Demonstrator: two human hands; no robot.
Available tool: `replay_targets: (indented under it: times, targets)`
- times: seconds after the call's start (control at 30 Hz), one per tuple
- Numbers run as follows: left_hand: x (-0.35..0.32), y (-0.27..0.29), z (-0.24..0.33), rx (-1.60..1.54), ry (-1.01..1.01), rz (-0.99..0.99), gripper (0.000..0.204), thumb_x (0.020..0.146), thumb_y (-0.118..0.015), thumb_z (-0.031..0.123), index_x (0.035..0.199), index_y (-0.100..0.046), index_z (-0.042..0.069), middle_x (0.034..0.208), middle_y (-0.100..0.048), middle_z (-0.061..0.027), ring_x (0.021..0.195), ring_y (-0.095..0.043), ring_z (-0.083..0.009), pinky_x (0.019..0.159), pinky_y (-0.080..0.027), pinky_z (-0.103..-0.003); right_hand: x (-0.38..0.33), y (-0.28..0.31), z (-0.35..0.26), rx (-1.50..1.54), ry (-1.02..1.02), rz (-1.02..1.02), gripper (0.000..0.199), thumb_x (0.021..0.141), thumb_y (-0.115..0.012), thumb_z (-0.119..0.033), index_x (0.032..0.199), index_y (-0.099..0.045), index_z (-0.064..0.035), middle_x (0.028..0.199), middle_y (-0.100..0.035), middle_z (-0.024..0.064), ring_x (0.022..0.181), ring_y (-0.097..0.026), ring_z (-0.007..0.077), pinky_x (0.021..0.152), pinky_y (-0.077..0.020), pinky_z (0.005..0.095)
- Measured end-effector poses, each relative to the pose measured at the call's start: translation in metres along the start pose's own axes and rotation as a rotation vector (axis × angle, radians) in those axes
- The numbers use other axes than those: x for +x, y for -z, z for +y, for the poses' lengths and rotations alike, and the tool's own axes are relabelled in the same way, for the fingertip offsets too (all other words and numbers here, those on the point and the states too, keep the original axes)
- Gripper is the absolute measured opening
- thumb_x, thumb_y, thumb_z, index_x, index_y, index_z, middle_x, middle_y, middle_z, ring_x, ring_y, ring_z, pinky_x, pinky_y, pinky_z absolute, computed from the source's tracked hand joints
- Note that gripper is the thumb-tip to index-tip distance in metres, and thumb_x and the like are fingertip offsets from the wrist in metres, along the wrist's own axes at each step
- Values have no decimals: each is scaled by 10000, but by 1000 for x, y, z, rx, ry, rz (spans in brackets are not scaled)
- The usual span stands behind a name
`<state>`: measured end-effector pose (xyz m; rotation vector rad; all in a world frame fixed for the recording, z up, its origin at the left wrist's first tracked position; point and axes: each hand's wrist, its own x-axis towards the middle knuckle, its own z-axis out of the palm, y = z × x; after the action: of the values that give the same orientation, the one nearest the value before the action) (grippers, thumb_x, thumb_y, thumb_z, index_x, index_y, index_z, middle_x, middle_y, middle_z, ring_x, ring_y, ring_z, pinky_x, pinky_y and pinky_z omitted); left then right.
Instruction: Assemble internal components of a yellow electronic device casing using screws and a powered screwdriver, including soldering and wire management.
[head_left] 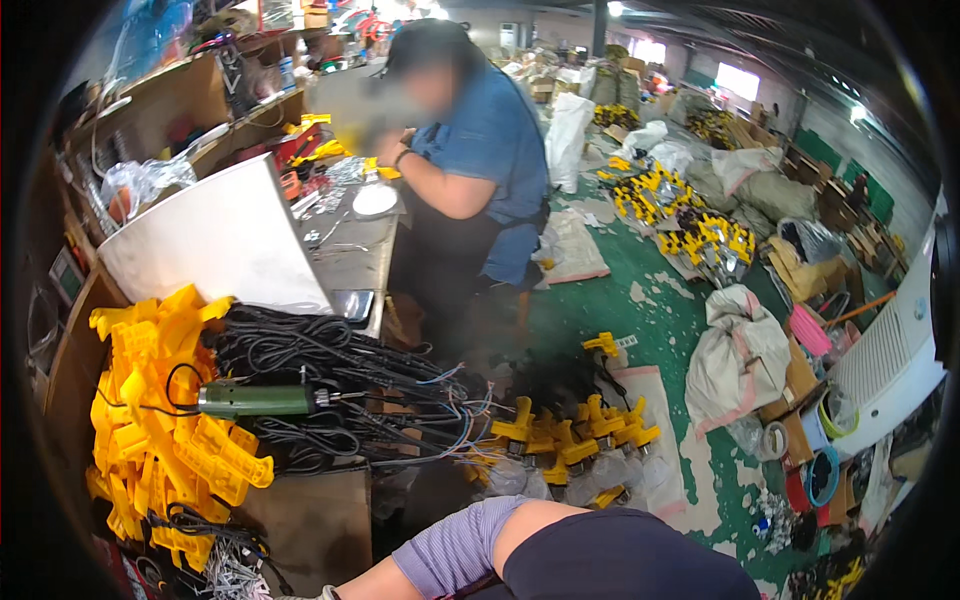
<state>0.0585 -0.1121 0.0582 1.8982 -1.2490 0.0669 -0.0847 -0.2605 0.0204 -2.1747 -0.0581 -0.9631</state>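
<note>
My right arm, in a grey-purple sleeve [455, 550], crosses the lower edge toward the left. Of my right hand [325, 593] only a pale sliver, seemingly a glove cuff, shows; its fingers lie outside the picture. My left hand is out of view. Closest to the right hand are a heap of screws [235, 575] and a bare brown board [320, 520]. Beyond them rises a pile of yellow plastic housings [150, 400]. A green electric screwdriver [255, 400], its bit pointing right, is over bundled black cables [310, 345] with stripped coloured wire ends.
Yellow-and-black assemblies [575, 440] lie right of the cables. A white panel [225, 240] leans on the bench, and past it a co-worker in a blue shirt [500, 140] sits with raised hands. Sacks [740, 350] and more yellow parts [665, 200] cover parts of the green floor [640, 290].
</note>
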Motion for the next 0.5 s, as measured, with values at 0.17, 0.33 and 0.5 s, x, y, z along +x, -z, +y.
replay_targets:
  times: [0.17, 0.33, 0.5]
  targets:
    - [-7, 12, -24, 60, -98, -240, 386, 968, -674, 110, 1289, -588, -89, 1236, -653, -212, 1102, -608, -271, 962, -522, -363, 8, -14, 10, 54, 130, 8, 196, 894, -651, -235, 984, -641, -62, 850, -659, 188, 796, -637, 382, 707, -500, 465]
    - [-9, 0, 32, -107, 187, -302, 294, 976, -663, 132, 1184, -653, -76, 1156, -683, -192, 1070, -614, -245, 902, -532, -370, -8, -22, 29, 88, 112, 36, 190, 906, -663, -229, 993, -654, -59, 876, -667, 199, 803, -635, 380, 717, -502, 458]
    - [-7, 8, 31, -100, 93, -236, 272, 982, -643, 178, 1112, -650, -60, 1072, -669, -172, 992, -602, -245, 853, -519, -370, 0, -34, 27, 113, 102, -29, 203, 924, -672, -257, 998, -671, -68, 886, -676, 195, 807, -643, 369, 713, -507, 456]
